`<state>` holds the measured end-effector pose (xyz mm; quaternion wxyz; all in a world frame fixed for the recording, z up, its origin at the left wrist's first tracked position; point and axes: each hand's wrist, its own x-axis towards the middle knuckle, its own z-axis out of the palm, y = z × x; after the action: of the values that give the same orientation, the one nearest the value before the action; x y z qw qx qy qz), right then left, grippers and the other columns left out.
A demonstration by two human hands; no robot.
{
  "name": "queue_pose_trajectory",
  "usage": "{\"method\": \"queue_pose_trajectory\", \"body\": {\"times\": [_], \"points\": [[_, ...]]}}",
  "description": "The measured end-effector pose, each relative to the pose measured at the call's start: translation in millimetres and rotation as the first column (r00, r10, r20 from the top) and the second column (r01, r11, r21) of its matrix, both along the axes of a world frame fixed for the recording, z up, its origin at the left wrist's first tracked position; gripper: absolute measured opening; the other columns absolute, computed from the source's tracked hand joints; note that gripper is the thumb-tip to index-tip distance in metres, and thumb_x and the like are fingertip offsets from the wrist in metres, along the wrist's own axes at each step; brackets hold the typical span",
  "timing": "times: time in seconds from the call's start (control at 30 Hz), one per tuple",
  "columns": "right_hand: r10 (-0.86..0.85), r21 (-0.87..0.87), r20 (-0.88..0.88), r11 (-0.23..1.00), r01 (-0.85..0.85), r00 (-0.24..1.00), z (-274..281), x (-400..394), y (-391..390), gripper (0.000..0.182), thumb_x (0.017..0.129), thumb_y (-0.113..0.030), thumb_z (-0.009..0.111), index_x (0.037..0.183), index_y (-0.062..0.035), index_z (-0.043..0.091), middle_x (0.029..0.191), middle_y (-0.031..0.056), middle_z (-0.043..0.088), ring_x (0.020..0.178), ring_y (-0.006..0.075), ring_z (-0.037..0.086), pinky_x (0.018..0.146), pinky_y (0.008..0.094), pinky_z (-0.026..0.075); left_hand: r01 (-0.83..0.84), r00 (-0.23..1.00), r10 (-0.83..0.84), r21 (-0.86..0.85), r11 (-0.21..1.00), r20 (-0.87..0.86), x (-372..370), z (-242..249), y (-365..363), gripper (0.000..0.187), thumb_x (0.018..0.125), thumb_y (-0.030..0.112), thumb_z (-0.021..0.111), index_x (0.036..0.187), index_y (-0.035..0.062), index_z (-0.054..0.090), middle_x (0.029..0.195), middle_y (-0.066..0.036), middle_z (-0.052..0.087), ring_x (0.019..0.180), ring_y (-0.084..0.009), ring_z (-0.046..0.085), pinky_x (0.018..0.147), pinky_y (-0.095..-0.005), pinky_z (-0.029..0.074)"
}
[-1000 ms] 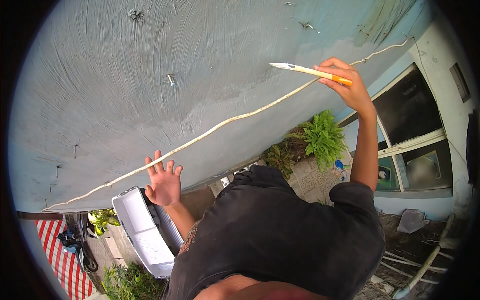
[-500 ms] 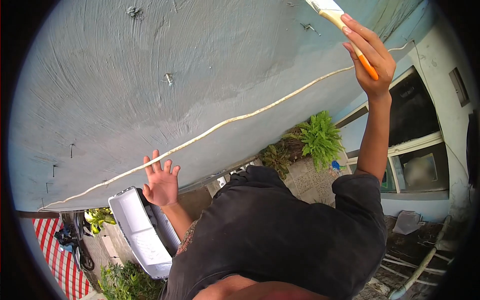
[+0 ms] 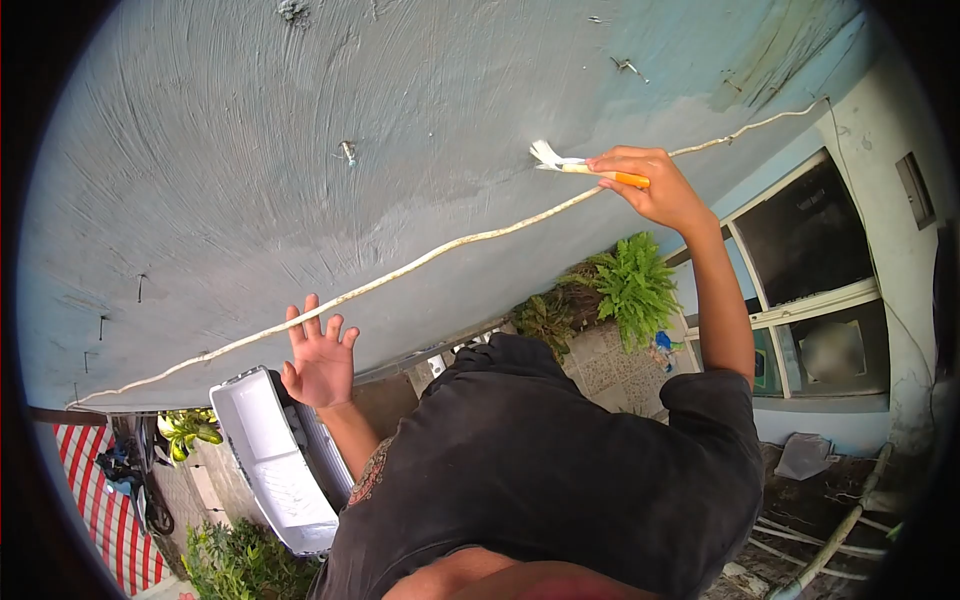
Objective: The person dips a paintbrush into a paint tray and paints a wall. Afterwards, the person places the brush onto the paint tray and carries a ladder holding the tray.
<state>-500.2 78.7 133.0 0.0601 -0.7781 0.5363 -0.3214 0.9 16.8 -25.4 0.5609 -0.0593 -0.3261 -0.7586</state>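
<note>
A paintbrush point(image 3: 607, 173) with a pale handle and orange end is held in my right hand point(image 3: 650, 185), its white bristles bent against the grey-blue wall point(image 3: 450, 120). The hand is just above a thin whitish cable point(image 3: 480, 236) that crosses the wall. Lower down at the left, my left hand point(image 3: 322, 358) is raised with its palm showing and fingers spread, holding nothing. Its fingertips are at the cable; whether they touch the wall cannot be told. Below it stands a white paint tray point(image 3: 275, 470) with white paint inside.
Nails point(image 3: 347, 152) stick out of the wall. A green fern point(image 3: 634, 290) grows beyond my body, near windows point(image 3: 815, 240) at the right. Leafy plants point(image 3: 240, 565) and a red-and-white striped sheet point(image 3: 100, 500) are at the lower left. Pipes point(image 3: 840, 545) lie at the lower right.
My right hand has moved left and down with the paintbrush, whose bristles now press on the wall. My left hand keeps nearly the same place, fingers still spread.
</note>
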Motion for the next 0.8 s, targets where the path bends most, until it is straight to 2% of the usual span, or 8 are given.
{"method": "queue_pose_trajectory", "body": {"times": [0.07, 0.23, 0.27, 0.3, 0.43, 0.57, 0.77, 0.8], "points": [[0.003, 0.074, -0.055, 0.997, 0.001, 0.999, 22, -4, -3, 0.023, 0.088, -0.003, 0.073, 0.111, -0.0014, 0.072, 0.108, 0.0124, 0.074, 0.091, 0.0273, 0.072, 0.080, 0.0356, 0.058, 0.010, 1.000, -0.010, -0.006, 1.000, -0.012, -1, 0, 0, 0.079, 0.090, 0.041, 0.064, 0.157, 0.0147, 0.031, 0.163, -0.010, 0.030, 0.132, -0.0358, 0.049, 0.105, -0.0563, 0.043], [-0.044, -0.330, -0.214, 0.944, -0.030, 0.976, 104, -22, 4, 0.023, 0.088, -0.001, 0.071, 0.111, -0.0026, 0.073, 0.113, 0.0131, 0.074, 0.097, 0.0290, 0.072, 0.083, 0.0335, 0.058, -0.008, 1.000, 0.008, -0.009, 1.000, -0.020, -1, 2, 2, 0.080, 0.090, 0.043, 0.064, 0.157, 0.0133, 0.030, 0.162, -0.014, 0.031, 0.132, -0.0378, 0.049, 0.104, -0.0573, 0.043], [-0.105, -0.503, -0.226, 0.864, -0.024, 0.968, 119, -24, 9, 0.024, 0.087, -0.001, 0.072, 0.111, -0.0032, 0.073, 0.114, 0.0134, 0.073, 0.100, 0.0289, 0.072, 0.085, 0.0331, 0.057, -0.011, 1.000, 0.010, -0.009, 1.000, -0.024, -1, 1, 3, 0.080, 0.090, 0.043, 0.064, 0.157, 0.0133, 0.030, 0.162, -0.014, 0.031, 0.132, -0.0378, 0.049, 0.104, -0.0573, 0.043], [-0.168, -0.658, -0.225, 0.753, -0.022, 0.960, 126, -25, 12, 0.024, 0.087, 0.000, 0.073, 0.111, -0.0038, 0.074, 0.115, 0.0138, 0.073, 0.102, 0.0287, 0.071, 0.087, 0.0327, 0.057, -0.012, 1.000, 0.011, -0.009, 1.000, -0.021, -1, 1, 3, 0.080, 0.090, 0.043, 0.063, 0.157, 0.0132, 0.030, 0.162, -0.014, 0.031, 0.132, -0.0378, 0.049, 0.104, -0.0572, 0.044], [-0.175, -0.758, -0.142, 0.653, 0.007, 0.974, 94, -15, 4, 0.026, 0.086, 0.002, 0.073, 0.111, -0.0049, 0.074, 0.116, 0.0142, 0.073, 0.104, 0.0286, 0.071, 0.088, 0.0326, 0.057, -0.001, 1.000, 0.001, -0.011, 1.000, -0.003, 1, 1, 2, 0.079, 0.090, 0.041, 0.064, 0.157, 0.0138, 0.030, 0.163, -0.011, 0.030, 0.133, -0.0362, 0.049, 0.105, -0.0567, 0.043], [-0.094, -0.366, -0.031, 0.928, 0.076, 0.995, 13, -8, 8, 0.025, 0.087, 0.000, 0.073, 0.112, -0.0031, 0.073, 0.114, 0.0142, 0.074, 0.101, 0.0279, 0.072, 0.086, 0.0339, 0.058, -0.011, 1.000, 0.011, -0.017, 1.000, -0.006, 1, 2, 2, 0.079, 0.090, 0.041, 0.064, 0.156, 0.0138, 0.030, 0.163, -0.011, 0.030, 0.133, -0.0362, 0.050, 0.104, -0.0565, 0.044], [0.016, 0.135, 0.098, 0.990, -0.030, 0.995, 37, -13, 6, 0.018, 0.089, -0.001, 0.070, 0.107, -0.0002, 0.074, 0.111, 0.0134, 0.075, 0.100, 0.0267, 0.072, 0.088, 0.0335, 0.057, -0.023, 1.000, 0.023, -0.003, 1.000, 0.013, 0, 3, 3, 0.079, 0.090, 0.041, 0.064, 0.156, 0.0135, 0.030, 0.162, -0.012, 0.032, 0.130, -0.0361, 0.052, 0.102, -0.0555, 0.046], [0.012, 0.126, 0.089, 0.992, -0.023, 0.996, 50, -16, 3, 0.018, 0.089, -0.001, 0.070, 0.107, -0.0002, 0.074, 0.111, 0.0134, 0.075, 0.100, 0.0267, 0.072, 0.088, 0.0335, 0.057, -0.025, 1.000, 0.025, -0.003, 1.000, 0.008, -1, 4, 3, 0.080, 0.090, 0.041, 0.064, 0.156, 0.0132, 0.030, 0.162, -0.012, 0.032, 0.130, -0.0362, 0.052, 0.101, -0.0553, 0.047]]}}
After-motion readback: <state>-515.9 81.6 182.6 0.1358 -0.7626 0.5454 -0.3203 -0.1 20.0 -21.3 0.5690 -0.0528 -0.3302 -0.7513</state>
